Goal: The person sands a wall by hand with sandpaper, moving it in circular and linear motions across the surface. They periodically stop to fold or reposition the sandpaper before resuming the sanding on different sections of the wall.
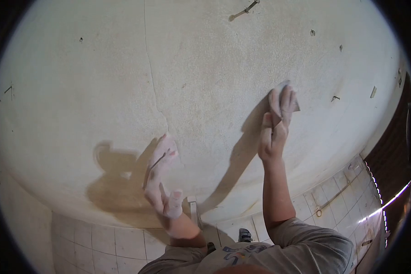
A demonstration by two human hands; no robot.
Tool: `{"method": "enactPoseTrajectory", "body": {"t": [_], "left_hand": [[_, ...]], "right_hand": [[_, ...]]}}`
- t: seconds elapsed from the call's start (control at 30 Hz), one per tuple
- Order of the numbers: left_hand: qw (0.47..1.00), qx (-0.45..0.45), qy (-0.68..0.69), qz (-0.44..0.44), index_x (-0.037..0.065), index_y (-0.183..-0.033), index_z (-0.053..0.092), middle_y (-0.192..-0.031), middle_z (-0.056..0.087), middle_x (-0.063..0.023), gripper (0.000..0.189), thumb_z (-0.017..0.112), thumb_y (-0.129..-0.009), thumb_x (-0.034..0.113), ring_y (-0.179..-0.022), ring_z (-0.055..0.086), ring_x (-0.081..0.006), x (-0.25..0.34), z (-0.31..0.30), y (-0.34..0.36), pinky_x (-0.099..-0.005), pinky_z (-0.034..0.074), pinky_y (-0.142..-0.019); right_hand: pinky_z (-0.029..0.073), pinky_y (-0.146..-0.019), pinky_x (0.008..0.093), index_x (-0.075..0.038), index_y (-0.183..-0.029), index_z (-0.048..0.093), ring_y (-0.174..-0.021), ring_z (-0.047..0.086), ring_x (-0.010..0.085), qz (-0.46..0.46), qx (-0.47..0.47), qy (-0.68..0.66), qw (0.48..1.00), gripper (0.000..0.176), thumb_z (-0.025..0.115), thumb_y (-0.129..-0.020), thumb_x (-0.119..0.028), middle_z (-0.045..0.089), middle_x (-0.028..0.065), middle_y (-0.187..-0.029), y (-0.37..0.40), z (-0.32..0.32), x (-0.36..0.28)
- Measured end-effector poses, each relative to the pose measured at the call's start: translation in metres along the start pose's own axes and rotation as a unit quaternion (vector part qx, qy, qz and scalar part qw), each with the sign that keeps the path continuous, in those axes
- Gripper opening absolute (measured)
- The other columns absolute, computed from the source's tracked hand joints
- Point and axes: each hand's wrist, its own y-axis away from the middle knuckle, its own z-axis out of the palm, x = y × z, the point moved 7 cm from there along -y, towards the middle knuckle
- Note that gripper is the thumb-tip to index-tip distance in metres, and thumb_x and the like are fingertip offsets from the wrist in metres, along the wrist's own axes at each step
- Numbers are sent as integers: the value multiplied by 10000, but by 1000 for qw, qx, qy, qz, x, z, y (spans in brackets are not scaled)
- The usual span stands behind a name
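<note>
While a small nail [7, 90] is jutting from the wall [114, 82] at far left, the left hand [155, 179] is hovering or resting near a crack [155, 94], open, fingers together and thumb apart, grasping nothing that shows clearly; I cannot tell whether it is touching. Higher up, a bolt [247, 9] is protruding. Rightward, the right hand [278, 128], nearly flat, is holding a grey sheet [297, 108] against the wall, fingers probably lying along it to spread pressure. Beyond, a screw [335, 98] is obstructing sideways movement.

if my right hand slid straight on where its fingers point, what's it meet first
The right hand would likely cross plain wall, perhaps grazing the small mark higher up; exact line unclear.
</note>
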Motion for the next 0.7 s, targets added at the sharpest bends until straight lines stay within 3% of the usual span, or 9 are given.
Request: {"method": "enactPoseTrajectory", "body": {"t": [0.1,0.13,0.17,0.27,0.4,0.47,0.57,0.7], "left_hand": [[1000,-8,-26,14,-130,-1286,628,-1429,551,-366,666,631,-871,391,-1388,518,-459,16,1,8,-538,369,-1169],[999,-12,-30,14,-131,-1288,627,-1433,547,-368,667,633,-870,388,-1390,516,-460,17,3,7,-538,367,-1171],[999,-18,-35,15,-132,-1291,625,-1436,544,-370,667,634,-869,385,-1392,513,-461,17,3,5,-538,365,-1172],[998,-42,-47,10,-134,-1299,620,-1446,533,-375,668,639,-867,375,-1398,506,-464,11,10,-5,-538,360,-1176],[993,-97,-60,-7,-137,-1310,613,-1459,519,-382,670,645,-864,363,-1407,496,-468,-4,24,-21,-538,352,-1181],[988,-138,-72,-17,-139,-1334,594,-1482,491,-388,675,659,-852,328,-1427,470,-473,-14,34,-23,-539,338,-1189],[977,-192,-88,-23,-144,-1389,549,-1530,430,-397,701,691,-820,239,-1473,405,-480,-19,44,-25,-539,307,-1207],[971,-217,-103,-12,-142,-1422,517,-1561,384,-398,717,696,-811,189,-1502,358,-476,-15,53,-23,-544,294,-1212]], "right_hand": [[23,-1261,593,-22,-1518,522,-1596,98,447,-39,-99,-36,994,540,465,-987,-98,241,242,-1697,37,22,-20],[27,-1250,619,-17,-1479,569,-1578,123,500,-29,-136,-50,989,559,494,-932,-107,264,257,-1686,58,31,-29],[86,-1246,630,-4,-1457,583,-1542,174,561,-36,-152,-48,987,571,508,-899,-104,281,277,-1672,84,37,-32],[141,-1237,641,4,-1451,586,-1518,216,583,-15,-160,17,987,554,501,-916,-115,302,300,-1653,140,42,0],[158,-1236,636,8,-1477,556,-1519,228,573,-8,-87,17,996,544,497,-945,-93,335,324,-1626,74,24,-7],[181,-1228,640,-98,-1505,566,-1514,278,541,-22,-41,3,999,638,508,-869,-97,358,275,-1635,36,18,-10],[174,-1229,637,-99,-1517,552,-1524,263,534,-45,-46,-25,998,660,500,-860,-71,343,266,-1647,11,17,-20],[186,-1229,633,-119,-1524,548,-1526,276,516,-42,-127,-35,990,661,513,-866,-68,355,241,-1650,49,23,-24]]}}
